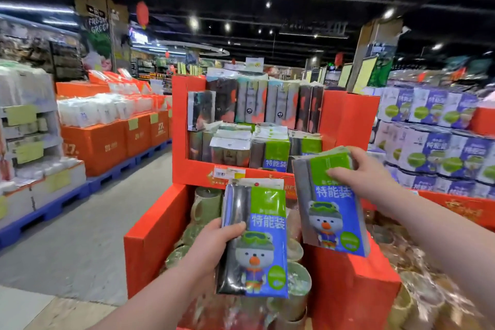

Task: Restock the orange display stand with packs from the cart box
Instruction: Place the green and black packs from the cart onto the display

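At the orange display stand (179, 126) | left grip (214, 242) clamped on a pack (263, 244), right grip (368, 173) on a second pack (333, 211) | next, likely: shelve both upright

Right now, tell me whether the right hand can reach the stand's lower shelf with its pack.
Probably yes: the right hand holds its pack just before the shelf, nothing between.

The left pack (267, 222) and the right pack (332, 193) both read "特能装". The upper-shelf packs (280, 107) show "45". An orange box (158, 128) shows "27.".
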The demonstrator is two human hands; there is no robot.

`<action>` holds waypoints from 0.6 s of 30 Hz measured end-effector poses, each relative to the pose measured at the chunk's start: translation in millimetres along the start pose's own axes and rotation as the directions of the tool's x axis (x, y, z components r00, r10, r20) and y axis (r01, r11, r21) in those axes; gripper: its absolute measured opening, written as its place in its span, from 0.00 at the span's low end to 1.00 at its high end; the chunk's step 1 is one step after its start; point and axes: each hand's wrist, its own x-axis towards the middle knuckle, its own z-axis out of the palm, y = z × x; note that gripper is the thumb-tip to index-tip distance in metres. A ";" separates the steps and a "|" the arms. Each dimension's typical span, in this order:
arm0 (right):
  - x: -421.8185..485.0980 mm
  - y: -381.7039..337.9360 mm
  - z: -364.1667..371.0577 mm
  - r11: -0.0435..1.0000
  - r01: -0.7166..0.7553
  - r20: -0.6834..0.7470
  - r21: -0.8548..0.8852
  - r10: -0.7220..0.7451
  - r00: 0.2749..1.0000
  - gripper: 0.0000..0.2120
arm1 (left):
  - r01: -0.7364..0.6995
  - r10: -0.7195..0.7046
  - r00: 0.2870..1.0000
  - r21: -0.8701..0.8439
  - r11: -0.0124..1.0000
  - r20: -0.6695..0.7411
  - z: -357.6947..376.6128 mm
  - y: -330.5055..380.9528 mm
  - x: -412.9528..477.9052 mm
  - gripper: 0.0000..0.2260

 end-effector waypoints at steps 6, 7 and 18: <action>63.8 -27.5 -1.2 0.990 -0.040 -0.106 -0.135 0.026 0.994 0.23 | -0.053 0.053 0.994 -0.001 0.999 0.099 -12.7 42.5 64.5 0.11; 72.1 -29.1 -0.7 0.987 -0.053 -0.120 -0.153 0.035 0.992 0.23 | -0.068 0.067 0.992 0.005 0.998 0.110 -14.1 47.3 73.8 0.11; 161.4 -28.9 11.9 0.921 -0.046 -0.181 -0.388 -0.027 0.983 0.23 | -0.079 0.078 0.985 0.000 0.997 0.155 -15.8 68.8 138.7 0.11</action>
